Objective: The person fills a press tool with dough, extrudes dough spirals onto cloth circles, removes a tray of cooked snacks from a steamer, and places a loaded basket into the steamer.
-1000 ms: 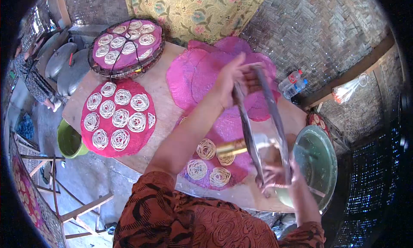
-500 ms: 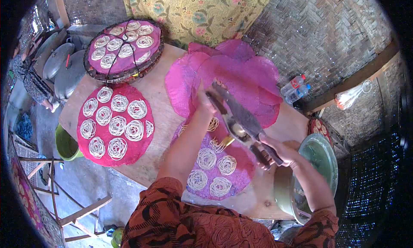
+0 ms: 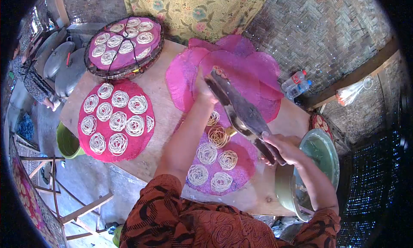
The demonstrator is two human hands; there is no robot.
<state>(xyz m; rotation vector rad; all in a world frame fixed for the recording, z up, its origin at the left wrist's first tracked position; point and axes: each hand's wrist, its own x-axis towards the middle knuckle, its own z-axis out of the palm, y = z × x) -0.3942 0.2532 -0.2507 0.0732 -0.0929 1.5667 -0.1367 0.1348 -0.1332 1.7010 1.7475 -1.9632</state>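
Head view: a two-bar tool [image 3: 249,114] lies diagonally across the center of the frame, its bars close together, from upper left to lower right. Left hand [image 3: 204,88]: grasping the upper end of the tool, fingertips showing over the bar end; the remaining fingers are hidden. Right hand [image 3: 284,148]: grasping the lower end, thumb along the upper bar, with fingertips visible below. The tool is thus located between the two hands — one at each end — and above the worktable [image 3: 163,114].

A brass-colored tube [image 3: 232,131] projects from the left side of the tool, midway between the hands. At its mouth is a yellowish strand coil [image 3: 218,137], on the purple-pink mat [image 3: 244,168] at lower center; contact between tube and coil cannot be determined. Paler coils lie on the same mat, below the tool and left of the right hand.

Adjacent items: stacked pink sheets [image 3: 241,71] at upper center, beyond the left hand; a red mat [image 3: 138,148] bearing coils, left of the left forearm; a corded round tray [image 3: 118,75] at upper left; a green basin [image 3: 322,149] at right — just beside the right forearm; two bottles [image 3: 298,89] at upper right.
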